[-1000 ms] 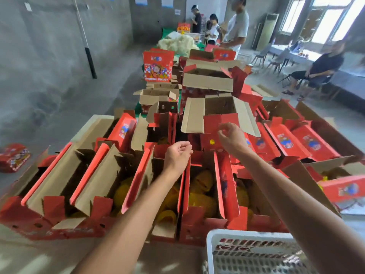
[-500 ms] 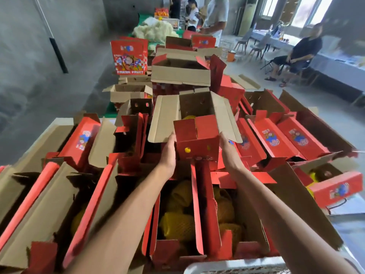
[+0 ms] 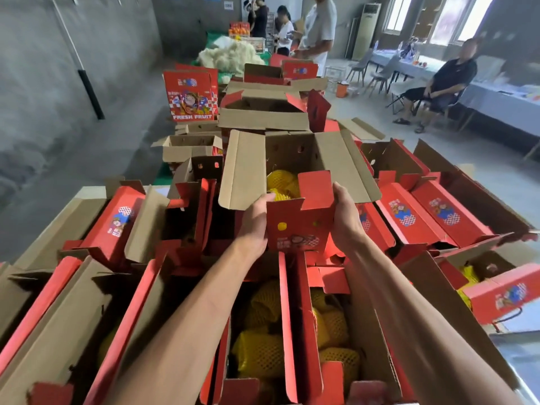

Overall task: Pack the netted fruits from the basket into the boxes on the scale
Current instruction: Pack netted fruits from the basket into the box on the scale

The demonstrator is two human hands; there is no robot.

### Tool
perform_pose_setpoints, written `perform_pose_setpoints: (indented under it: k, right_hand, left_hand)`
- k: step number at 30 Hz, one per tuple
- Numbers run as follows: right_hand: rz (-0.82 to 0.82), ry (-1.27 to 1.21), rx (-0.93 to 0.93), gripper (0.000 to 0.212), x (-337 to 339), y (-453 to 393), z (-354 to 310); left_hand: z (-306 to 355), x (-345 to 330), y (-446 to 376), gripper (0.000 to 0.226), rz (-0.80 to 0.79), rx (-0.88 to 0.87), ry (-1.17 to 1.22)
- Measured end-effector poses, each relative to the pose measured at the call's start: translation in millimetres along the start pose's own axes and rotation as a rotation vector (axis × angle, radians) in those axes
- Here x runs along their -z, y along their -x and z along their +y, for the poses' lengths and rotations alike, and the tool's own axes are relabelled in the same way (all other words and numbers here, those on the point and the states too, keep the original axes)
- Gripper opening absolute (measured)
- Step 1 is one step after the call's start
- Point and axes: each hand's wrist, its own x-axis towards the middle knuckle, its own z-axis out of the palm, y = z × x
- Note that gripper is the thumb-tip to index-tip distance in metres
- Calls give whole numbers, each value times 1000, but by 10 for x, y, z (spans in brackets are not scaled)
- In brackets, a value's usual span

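Since half a second ago: both hands still clamped on the same red carton (image 3: 301, 220), now raised a little and drawn nearer the camera. Left hand (image 3: 255, 222) pressed flat against the carton's left wall, fingers straight along it (thumb hidden). Right hand (image 3: 344, 213) wrapped on the right wall, fingers curled round the edge. Carton's long axis running away from the camera, flaps open. Inside it, just beyond the left fingertips, yellow netted fruits (image 3: 282, 184). More netted fruit (image 3: 260, 352) in the two open cartons directly below and nearer than the held carton. Likely next: pulling the carton straight back along its length, both hands equally placed.
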Motion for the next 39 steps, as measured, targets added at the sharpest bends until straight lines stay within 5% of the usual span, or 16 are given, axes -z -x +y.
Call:
perform_pose_setpoints:
  k: [6,10,18,23,28,39]
  right_hand:
    - [-10,-23,126,46,-54,472,-433]
    - [-24,-62,165,53,-69,990,-742]
    - [30,-31,217,44,231,2140,-882]
    - [119,-7,214,40,622,2794,-842]
    - [209,30,257,35,1104,3479,-797]
    - [274,-7,298,38,2192,4927,-784]
  left_hand:
    - [342,-93,619,41,-98,-249,-207]
    - [541,-197,1333,11,-142,-364,-243]
    - [293,-205,2533,31,-179,-550,-624]
    - [42,-449,3028,28,-125,-348,-446]
    - [-312,-652,3612,37,-216,-324,-450]
    - [-1053,-1280,4760,18,-386,-103,-224]
